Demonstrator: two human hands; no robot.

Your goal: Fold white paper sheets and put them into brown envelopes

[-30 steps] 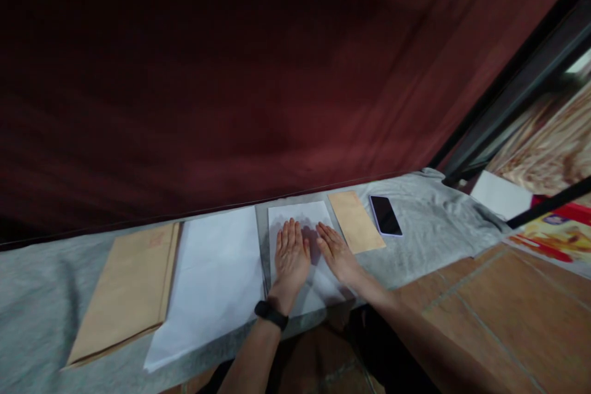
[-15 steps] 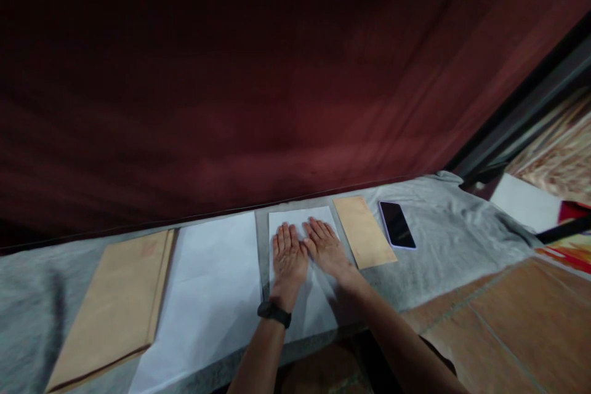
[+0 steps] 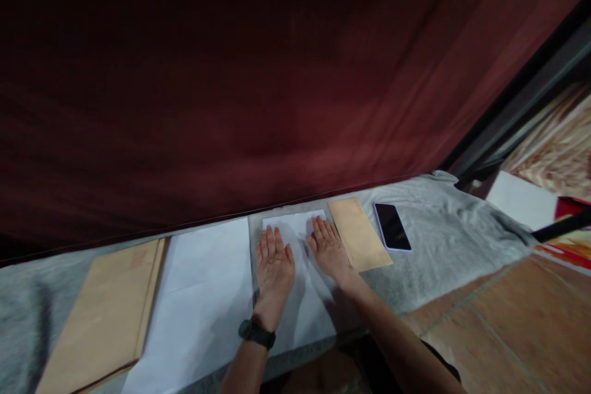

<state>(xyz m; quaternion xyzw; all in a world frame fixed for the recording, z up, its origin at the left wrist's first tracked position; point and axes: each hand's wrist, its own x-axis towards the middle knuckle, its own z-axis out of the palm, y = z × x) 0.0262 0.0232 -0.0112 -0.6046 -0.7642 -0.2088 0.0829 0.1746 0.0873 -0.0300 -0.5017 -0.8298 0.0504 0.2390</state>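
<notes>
A white sheet of paper (image 3: 300, 305) lies on the grey cloth in front of me, with both hands over it. My left hand (image 3: 275, 266), a dark watch on its wrist, is stretched flat at the sheet's left edge. My right hand (image 3: 330, 252) is spread flat near the sheet's right edge, its fingertips by a small brown envelope (image 3: 360, 235). Neither hand grasps anything. Whether the palms press on the paper or hover just above it, I cannot tell. Left of this sheet lies larger white paper (image 3: 201, 295).
Large brown envelopes (image 3: 104, 314), apparently stacked, lie at the far left. A phone (image 3: 392, 226) with a purple edge rests right of the small envelope. Grey cloth (image 3: 443, 234) covers the surface. A dark red curtain (image 3: 286, 104) hangs behind, and tiled floor (image 3: 517, 314) shows at lower right.
My hands have moved apart: the left slid left to the sheet's edge, the right shifted slightly right. The view has shifted a little.
</notes>
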